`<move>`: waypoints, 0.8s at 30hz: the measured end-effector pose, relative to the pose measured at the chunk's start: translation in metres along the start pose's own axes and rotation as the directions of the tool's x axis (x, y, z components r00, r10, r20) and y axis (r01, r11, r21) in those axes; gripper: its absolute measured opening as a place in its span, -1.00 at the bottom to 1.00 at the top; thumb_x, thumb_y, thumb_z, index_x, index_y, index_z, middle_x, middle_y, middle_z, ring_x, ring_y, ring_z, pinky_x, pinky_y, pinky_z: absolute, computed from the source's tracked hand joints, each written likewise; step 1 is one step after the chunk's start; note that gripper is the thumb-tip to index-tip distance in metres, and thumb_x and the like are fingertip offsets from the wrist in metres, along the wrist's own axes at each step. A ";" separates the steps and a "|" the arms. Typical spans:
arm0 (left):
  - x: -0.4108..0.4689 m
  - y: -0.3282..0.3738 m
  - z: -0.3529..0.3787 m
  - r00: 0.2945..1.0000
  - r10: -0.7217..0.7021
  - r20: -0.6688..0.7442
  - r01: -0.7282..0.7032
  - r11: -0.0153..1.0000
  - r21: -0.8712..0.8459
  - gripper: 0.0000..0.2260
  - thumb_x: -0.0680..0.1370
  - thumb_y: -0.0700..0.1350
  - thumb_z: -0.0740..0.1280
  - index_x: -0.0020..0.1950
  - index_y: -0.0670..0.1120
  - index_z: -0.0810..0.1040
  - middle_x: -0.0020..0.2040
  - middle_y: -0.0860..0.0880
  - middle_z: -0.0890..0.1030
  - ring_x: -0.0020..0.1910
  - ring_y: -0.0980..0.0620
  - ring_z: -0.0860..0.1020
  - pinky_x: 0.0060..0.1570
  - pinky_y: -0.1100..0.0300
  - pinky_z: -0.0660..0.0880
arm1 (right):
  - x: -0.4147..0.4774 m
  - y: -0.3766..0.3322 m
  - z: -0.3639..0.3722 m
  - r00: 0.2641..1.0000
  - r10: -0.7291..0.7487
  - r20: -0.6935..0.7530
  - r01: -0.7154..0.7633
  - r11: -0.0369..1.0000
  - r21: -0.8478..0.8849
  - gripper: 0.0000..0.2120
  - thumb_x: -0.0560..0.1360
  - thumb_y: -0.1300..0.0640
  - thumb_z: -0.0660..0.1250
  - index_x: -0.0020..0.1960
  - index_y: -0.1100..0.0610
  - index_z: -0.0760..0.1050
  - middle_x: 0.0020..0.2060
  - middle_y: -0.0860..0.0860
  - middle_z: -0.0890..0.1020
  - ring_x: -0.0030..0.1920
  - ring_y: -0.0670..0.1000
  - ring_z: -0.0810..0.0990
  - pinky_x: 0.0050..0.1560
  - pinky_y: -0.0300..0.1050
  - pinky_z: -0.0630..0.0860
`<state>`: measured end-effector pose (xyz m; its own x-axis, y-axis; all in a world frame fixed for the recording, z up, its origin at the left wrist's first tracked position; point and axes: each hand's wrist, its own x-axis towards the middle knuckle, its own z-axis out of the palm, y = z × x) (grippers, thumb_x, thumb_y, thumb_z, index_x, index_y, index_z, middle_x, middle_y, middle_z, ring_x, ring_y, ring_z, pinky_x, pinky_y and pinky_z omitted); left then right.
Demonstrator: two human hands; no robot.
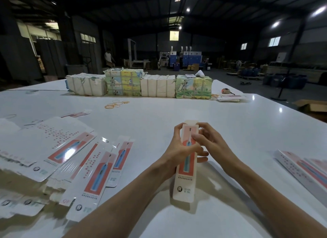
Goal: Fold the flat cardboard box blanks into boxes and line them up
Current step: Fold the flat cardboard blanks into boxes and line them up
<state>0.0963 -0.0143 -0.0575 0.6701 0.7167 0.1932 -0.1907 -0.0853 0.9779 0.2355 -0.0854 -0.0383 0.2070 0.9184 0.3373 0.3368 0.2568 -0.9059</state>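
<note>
Dim warehouse, metal roof, a few ceiling lights on. Big glossy white table (230, 124) fills the foreground.

- Box (185, 177) in work: long, narrow, held over the table at front centre, long axis pointing away from the person. Tuck flap at the far end sticks out past the fingers.
- Left hand (177, 149): wrapped round the box's upper half from the left, fingertips showing on the right side.
- Right hand (210, 142): pinching the far end, thumb flat on the printed face.
- Print on the box: blue electric toothbrush on a red and pink panel, round tooth logo near the lower end, one line of small text under the panel. Too blurred to read, no brand legible.
- Flat blanks (53, 149): loose overlapping pile at left, same toothbrush artwork and tooth logo, rows of small red text, unreadable. One flap carries pink characters; can't make them out.
- Finished boxes (304, 168): lying side by side at the right edge, partly out of frame.
- Far edge: row of four strapped bundles (138, 85), two plain, two with illustrated print, text too small to read.
- Rubber bands (115, 104) scattered in front of the bundles, tape measure (227, 90) to their right.
- Background: blue machine (184, 58), one person (108, 58) standing far left, open carton (311, 105) on the floor at right.
</note>
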 end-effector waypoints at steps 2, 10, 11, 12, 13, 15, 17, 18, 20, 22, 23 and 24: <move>0.001 0.000 -0.002 1.000 -0.024 -0.003 0.024 1.000 -0.004 -0.30 0.50 -0.20 0.53 0.40 0.30 0.23 0.20 -0.19 0.60 -0.02 -0.18 0.76 -0.06 -0.04 0.72 | 0.001 0.001 0.001 1.000 0.009 -0.014 -0.009 0.999 0.047 -0.69 0.67 -0.11 0.27 0.35 -0.02 0.48 0.07 -0.01 0.70 0.10 0.04 0.73 0.08 -0.05 0.69; -0.006 0.002 -0.001 0.991 -0.064 0.116 0.046 0.987 0.153 -0.34 0.56 -0.20 0.52 0.44 0.26 0.23 0.24 -0.09 0.59 0.02 -0.21 0.75 0.05 -0.11 0.71 | 0.012 0.014 -0.009 0.974 0.087 -0.207 -0.058 0.988 0.142 -0.77 0.72 0.06 0.24 0.29 0.06 0.59 0.03 -0.01 0.74 0.08 0.13 0.74 -0.07 -0.12 0.69; -0.007 0.002 -0.001 0.991 -0.063 0.120 0.042 0.985 0.168 -0.35 0.56 -0.19 0.52 0.43 0.28 0.23 0.23 -0.07 0.59 0.01 -0.20 0.75 0.05 -0.11 0.71 | 0.012 0.015 -0.010 0.976 0.068 -0.206 -0.042 0.991 0.130 -0.79 0.72 0.09 0.25 0.27 0.07 0.60 0.01 -0.02 0.75 0.06 0.13 0.75 -0.09 -0.13 0.68; -0.007 0.003 -0.001 0.990 -0.064 0.125 0.041 0.983 0.178 -0.35 0.57 -0.18 0.52 0.42 0.30 0.23 0.22 -0.06 0.59 0.00 -0.20 0.75 0.04 -0.10 0.71 | 0.012 0.015 -0.011 0.978 0.044 -0.202 -0.021 0.993 0.114 -0.80 0.71 0.12 0.26 0.26 0.07 0.61 -0.01 -0.02 0.75 0.04 0.13 0.75 -0.08 -0.12 0.69; -0.008 0.003 -0.001 0.989 -0.069 0.130 0.045 0.983 0.178 -0.35 0.57 -0.17 0.52 0.41 0.31 0.23 0.21 -0.05 0.59 -0.01 -0.21 0.75 0.04 -0.11 0.71 | 0.012 0.016 -0.012 0.980 0.014 -0.199 0.005 0.995 0.096 -0.81 0.71 0.15 0.26 0.24 0.07 0.61 -0.03 0.00 0.75 0.03 0.13 0.76 -0.08 -0.09 0.70; -0.009 0.004 -0.001 0.987 -0.079 0.141 0.056 0.985 0.162 -0.33 0.56 -0.16 0.52 0.42 0.31 0.22 0.21 -0.06 0.60 -0.02 -0.23 0.75 0.04 -0.12 0.71 | 0.011 0.016 -0.013 0.978 -0.046 -0.203 0.059 0.997 0.057 -0.82 0.72 0.23 0.23 0.21 0.10 0.60 -0.04 0.02 0.75 0.00 0.13 0.76 -0.09 -0.07 0.71; -0.008 0.004 -0.001 0.986 -0.088 0.142 0.065 0.986 0.156 -0.32 0.54 -0.15 0.52 0.44 0.30 0.21 0.23 -0.08 0.60 -0.02 -0.23 0.75 0.05 -0.12 0.71 | 0.009 0.015 -0.010 0.971 -0.086 -0.221 0.095 0.995 0.032 -0.79 0.72 0.27 0.19 0.17 0.12 0.59 -0.04 0.03 0.76 -0.01 0.12 0.77 -0.12 -0.09 0.70; -0.008 0.004 -0.001 0.985 -0.091 0.143 0.069 0.986 0.154 -0.32 0.54 -0.15 0.52 0.45 0.30 0.21 0.24 -0.09 0.60 -0.02 -0.23 0.75 0.04 -0.12 0.71 | 0.009 0.014 -0.010 0.969 -0.094 -0.228 0.103 0.994 0.032 -0.78 0.72 0.28 0.18 0.16 0.13 0.59 -0.03 0.03 0.76 -0.01 0.12 0.77 -0.12 -0.09 0.70; -0.007 0.005 -0.002 0.985 -0.090 0.144 0.069 0.987 0.144 -0.31 0.55 -0.17 0.52 0.45 0.29 0.21 0.23 -0.11 0.59 -0.03 -0.23 0.76 0.01 -0.08 0.72 | 0.009 0.010 -0.011 0.973 -0.075 -0.218 0.094 0.992 0.079 -0.77 0.72 0.30 0.17 0.17 0.16 0.60 0.00 0.05 0.76 0.02 0.16 0.76 -0.09 -0.05 0.71; -0.006 0.005 -0.003 0.986 -0.083 0.144 0.062 0.988 0.142 -0.29 0.54 -0.20 0.51 0.45 0.30 0.19 0.22 -0.12 0.58 -0.06 -0.22 0.76 -0.05 -0.03 0.72 | 0.010 0.005 -0.014 0.985 -0.015 -0.171 0.051 0.977 0.209 -0.79 0.72 0.26 0.20 0.19 0.22 0.61 0.05 0.12 0.74 0.08 0.21 0.74 0.00 0.01 0.71; -0.006 0.004 -0.005 0.986 -0.079 0.147 0.058 0.988 0.141 -0.29 0.54 -0.20 0.51 0.44 0.31 0.19 0.21 -0.11 0.58 -0.08 -0.22 0.76 -0.08 0.00 0.71 | 0.009 0.003 -0.014 0.990 0.017 -0.143 0.023 0.960 0.279 -0.78 0.72 0.21 0.22 0.19 0.26 0.62 0.07 0.16 0.73 0.10 0.22 0.73 0.03 0.03 0.70; -0.006 0.004 -0.006 0.985 -0.073 0.153 0.051 0.988 0.147 -0.29 0.54 -0.20 0.51 0.42 0.32 0.19 0.20 -0.11 0.58 -0.10 -0.22 0.76 -0.12 0.02 0.71 | 0.008 0.001 -0.013 0.991 0.048 -0.127 -0.003 0.943 0.333 -0.76 0.71 0.17 0.24 0.18 0.29 0.63 0.08 0.19 0.72 0.11 0.23 0.73 0.04 0.04 0.70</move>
<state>0.0871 -0.0150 -0.0548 0.7842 0.6066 0.1310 -0.0491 -0.1497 0.9875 0.2496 -0.0815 -0.0326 0.3376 0.8841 0.3232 0.0110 0.3396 -0.9405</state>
